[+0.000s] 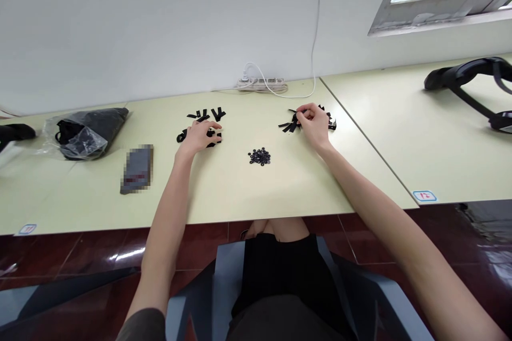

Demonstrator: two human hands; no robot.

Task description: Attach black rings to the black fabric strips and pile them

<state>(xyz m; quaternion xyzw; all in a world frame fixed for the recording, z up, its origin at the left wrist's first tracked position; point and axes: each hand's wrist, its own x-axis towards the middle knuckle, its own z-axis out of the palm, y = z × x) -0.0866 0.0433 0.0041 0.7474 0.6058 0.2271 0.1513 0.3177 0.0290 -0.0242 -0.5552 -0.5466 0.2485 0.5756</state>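
Observation:
Over the left cluster of short black strips (218,114) hovers or rests my left hand (197,137), palm down with fingers apart. It partly hides the pieces beneath it, and I see nothing held in it. On the right, my right hand (314,125) has thumb and fingers pinched together at a second pile of black strips (291,123). A black strip seems to be between the fingertips, though its shape is mostly hidden. Between the hands and nearer to me lies a small heap of round black pieces with centre holes, like washers (260,156).
A white power strip (262,84) with a cable stands against the wall. On the left lie a plastic-wrapped black bundle (92,133) and a blurred dark flat object (137,169). A black strapped headset-like device (472,85) sits far right. The pale table (240,197) has a seam at right.

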